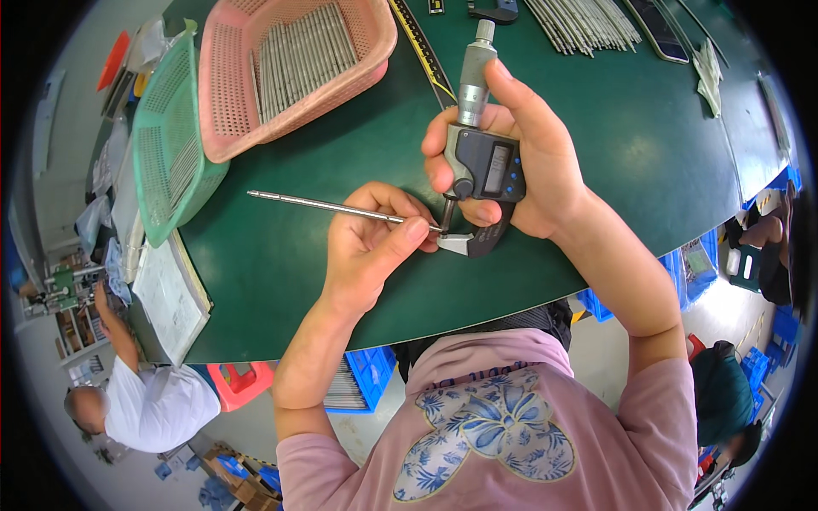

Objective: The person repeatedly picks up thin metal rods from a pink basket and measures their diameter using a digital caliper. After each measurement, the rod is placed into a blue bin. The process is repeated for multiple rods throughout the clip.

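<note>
My left hand [371, 240] pinches a thin metal rod [319, 203] between thumb and fingers. The rod points left over the table, and its right end sits at the jaws of a digital micrometer [482, 170]. Wrapped round the micrometer's frame, my right hand [532, 145] is closed, with the thumb up on the grey thimble. The micrometer stands thimble upward, its display facing me and its U-shaped frame low. Whether both jaw faces touch the rod cannot be made out.
A pink basket [228, 102] of similar rods and a green basket [158, 162] stand at left. Several rods [584, 24] lie at the back, beside a phone [658, 30]. A tape measure [417, 38] lies behind the micrometer. A booklet [173, 294] is near the left edge. Other people work around.
</note>
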`<state>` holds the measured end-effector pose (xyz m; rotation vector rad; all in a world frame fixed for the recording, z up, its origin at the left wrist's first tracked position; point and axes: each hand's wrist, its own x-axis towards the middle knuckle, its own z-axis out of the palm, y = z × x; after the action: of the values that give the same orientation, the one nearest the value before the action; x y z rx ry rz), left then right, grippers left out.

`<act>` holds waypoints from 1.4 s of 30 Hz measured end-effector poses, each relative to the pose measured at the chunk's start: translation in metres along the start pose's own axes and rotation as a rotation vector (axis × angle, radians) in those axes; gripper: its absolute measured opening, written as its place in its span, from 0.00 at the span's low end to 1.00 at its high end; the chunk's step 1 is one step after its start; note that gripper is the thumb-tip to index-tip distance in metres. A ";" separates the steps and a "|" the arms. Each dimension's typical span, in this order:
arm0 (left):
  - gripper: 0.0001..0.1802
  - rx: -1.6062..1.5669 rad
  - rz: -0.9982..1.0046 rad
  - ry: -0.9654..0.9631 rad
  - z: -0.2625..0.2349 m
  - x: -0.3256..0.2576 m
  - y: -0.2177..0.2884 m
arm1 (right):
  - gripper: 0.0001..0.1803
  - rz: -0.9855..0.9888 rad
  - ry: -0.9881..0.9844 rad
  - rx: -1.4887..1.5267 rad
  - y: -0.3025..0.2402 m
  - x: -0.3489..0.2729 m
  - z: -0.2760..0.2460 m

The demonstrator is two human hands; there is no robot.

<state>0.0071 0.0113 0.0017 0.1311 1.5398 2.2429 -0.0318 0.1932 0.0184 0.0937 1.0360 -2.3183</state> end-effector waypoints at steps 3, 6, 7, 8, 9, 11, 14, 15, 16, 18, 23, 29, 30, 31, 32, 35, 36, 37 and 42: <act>0.08 0.008 -0.001 0.001 0.000 0.000 0.000 | 0.37 -0.007 0.000 -0.014 -0.001 0.000 0.000; 0.08 0.013 0.000 0.000 -0.001 0.000 0.000 | 0.37 -0.012 0.005 -0.008 -0.001 0.000 0.001; 0.08 0.013 0.001 0.001 -0.001 0.000 0.000 | 0.37 -0.018 0.005 0.005 0.000 0.000 0.001; 0.08 0.012 0.002 0.002 -0.001 0.000 0.000 | 0.37 -0.025 0.006 0.017 0.001 0.001 0.001; 0.08 0.009 0.005 -0.002 -0.001 0.000 -0.001 | 0.37 -0.021 0.002 0.005 0.001 0.001 0.000; 0.08 0.000 0.012 -0.009 -0.002 0.000 -0.001 | 0.37 -0.013 -0.006 -0.019 -0.001 0.001 0.000; 0.08 -0.010 0.011 -0.009 -0.003 0.000 -0.002 | 0.37 0.004 -0.012 0.013 -0.002 0.000 0.001; 0.08 -0.011 0.014 -0.012 -0.003 0.000 -0.002 | 0.37 0.010 -0.012 0.025 -0.002 0.000 0.000; 0.07 -0.008 0.017 -0.014 -0.003 0.001 -0.002 | 0.37 0.014 -0.015 0.039 -0.002 0.000 -0.001; 0.07 -0.004 0.020 -0.013 -0.001 0.000 -0.002 | 0.38 0.017 -0.019 0.060 -0.002 0.000 -0.002; 0.07 -0.002 0.016 -0.017 -0.002 0.000 -0.002 | 0.38 0.003 0.010 -0.008 0.000 -0.001 0.002; 0.07 -0.005 0.021 -0.021 -0.001 0.000 -0.002 | 0.38 0.001 0.004 0.002 0.000 0.000 0.000; 0.07 0.000 0.022 -0.022 0.000 0.000 -0.001 | 0.38 0.002 0.008 0.002 0.000 0.000 0.000; 0.07 0.005 0.023 -0.023 -0.001 0.000 -0.001 | 0.38 0.003 0.010 0.004 0.000 0.000 0.001; 0.07 0.010 0.024 -0.023 -0.001 0.000 -0.001 | 0.38 0.005 0.013 0.005 0.000 0.000 0.001; 0.07 -0.004 0.018 -0.016 -0.001 0.000 -0.002 | 0.38 0.004 0.012 0.006 0.000 0.000 0.001; 0.07 -0.005 0.020 -0.015 -0.001 0.000 -0.002 | 0.38 0.004 0.014 0.004 0.000 0.000 0.001; 0.07 -0.006 0.022 -0.014 -0.001 0.000 -0.002 | 0.38 0.005 0.016 0.003 0.000 0.000 0.001; 0.08 0.000 0.010 -0.003 -0.001 -0.001 -0.001 | 0.38 0.010 -0.002 0.016 0.002 0.000 0.000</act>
<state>0.0080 0.0099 0.0003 0.1431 1.5413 2.2494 -0.0307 0.1925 0.0175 0.1031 1.0138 -2.3174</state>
